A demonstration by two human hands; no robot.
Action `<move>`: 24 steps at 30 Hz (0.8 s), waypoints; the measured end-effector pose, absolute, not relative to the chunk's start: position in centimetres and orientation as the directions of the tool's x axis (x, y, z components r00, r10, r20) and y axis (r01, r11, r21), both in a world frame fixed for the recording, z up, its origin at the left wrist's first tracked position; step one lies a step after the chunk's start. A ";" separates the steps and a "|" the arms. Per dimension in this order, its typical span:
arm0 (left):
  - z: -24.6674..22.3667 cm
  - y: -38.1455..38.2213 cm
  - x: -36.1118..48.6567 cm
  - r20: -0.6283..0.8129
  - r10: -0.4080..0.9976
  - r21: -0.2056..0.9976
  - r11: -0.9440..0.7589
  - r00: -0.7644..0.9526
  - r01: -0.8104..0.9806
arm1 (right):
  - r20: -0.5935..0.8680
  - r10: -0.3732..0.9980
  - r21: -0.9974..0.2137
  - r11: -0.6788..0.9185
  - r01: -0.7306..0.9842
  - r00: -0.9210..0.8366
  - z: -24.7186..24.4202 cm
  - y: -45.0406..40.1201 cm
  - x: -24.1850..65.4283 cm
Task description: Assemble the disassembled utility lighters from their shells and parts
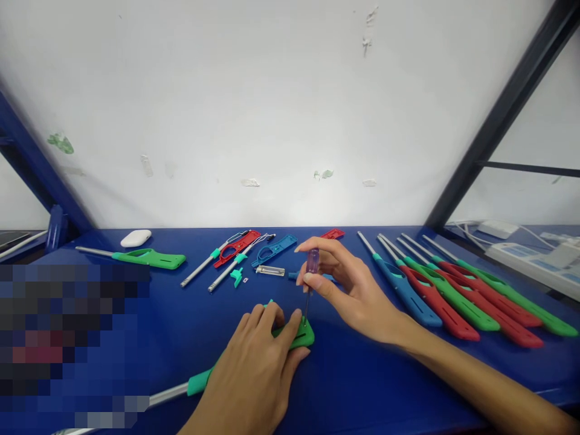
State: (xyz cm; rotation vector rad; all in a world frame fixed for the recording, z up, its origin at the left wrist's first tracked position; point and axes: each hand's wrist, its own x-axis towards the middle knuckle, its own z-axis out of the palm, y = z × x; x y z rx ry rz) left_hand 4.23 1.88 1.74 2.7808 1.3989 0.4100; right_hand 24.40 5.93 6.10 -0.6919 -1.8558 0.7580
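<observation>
Left grip (pixel 258 357) holds lighter (pixel 308 336) diagonally, nozzle (pixel 167 396) leftward | right grip (pixel 356 287) pinches screwdriver (pixel 312 261), tip (pixel 305 324) down

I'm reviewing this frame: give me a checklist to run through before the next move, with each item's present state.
1. Left hand steadying the green lighter handle on the blue table: ok.
2. Right hand gripping the purple screwdriver: ok.
3. Screwdriver tip at the wide end of the handle: ok.
4. Tip fully seated in a screw: cannot tell, too small.
5. Whole handle visible: not ok, the left hand covers its middle.
6. Small teal part and clear tank apart from both hands: ok.
</observation>
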 end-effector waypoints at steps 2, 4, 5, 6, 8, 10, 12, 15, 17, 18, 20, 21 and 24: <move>1.6 1.8 4.2 0.229 0.792 0.113 -0.599 0.566 0.793 | 0.602 0.722 -0.730 0.671 0.131 -0.341 6.1 5.9 24.2; 1.7 1.7 4.2 0.223 0.795 0.118 -0.596 0.564 0.794 | 0.627 0.714 -0.722 0.683 0.110 -0.312 6.0 5.8 23.9; 1.7 1.7 4.2 0.218 0.796 0.121 -0.597 0.565 0.793 | 0.634 0.713 -0.721 0.685 0.105 -0.299 6.0 5.8 23.9; 1.8 1.7 4.2 0.213 0.797 0.124 -0.597 0.566 0.793 | 0.642 0.709 -0.714 0.691 0.109 -0.292 6.1 5.7 23.8; 1.9 1.7 4.2 0.202 0.799 0.128 -0.595 0.566 0.794 | 0.643 0.699 -0.701 0.702 0.129 -0.312 6.2 5.7 23.8; 1.9 1.9 4.3 0.203 0.799 0.127 -0.595 0.566 0.794 | 0.626 0.702 -0.715 0.690 0.108 -0.339 6.3 5.6 23.9; 1.9 2.0 4.4 0.208 0.797 0.127 -0.597 0.567 0.792 | 0.616 0.719 -0.750 0.661 0.040 -0.322 6.3 5.7 23.9; 1.9 2.1 4.4 0.208 0.798 0.135 -0.596 0.565 0.792 | 0.655 0.723 -0.742 0.671 -0.007 -0.220 6.2 5.8 23.8; 1.9 2.1 4.4 0.209 0.800 0.139 -0.593 0.562 0.793 | 0.682 0.704 -0.714 0.700 0.031 -0.196 6.2 5.8 23.8; 2.0 2.1 4.4 0.211 0.800 0.140 -0.593 0.561 0.793 | 0.684 0.698 -0.706 0.706 0.048 -0.209 6.2 5.8 23.8; 2.0 2.0 4.4 0.215 0.799 0.134 -0.594 0.562 0.793 | 0.652 0.712 -0.728 0.684 0.045 -0.261 6.4 5.8 23.8; 1.9 1.9 4.4 0.217 0.798 0.130 -0.594 0.562 0.794 | 0.626 0.727 -0.754 0.657 0.020 -0.281 6.5 5.7 23.9; 1.9 1.8 4.3 0.219 0.798 0.130 -0.594 0.562 0.794 | 0.608 0.751 -0.789 0.607 -0.095 -0.258 6.6 5.8 23.8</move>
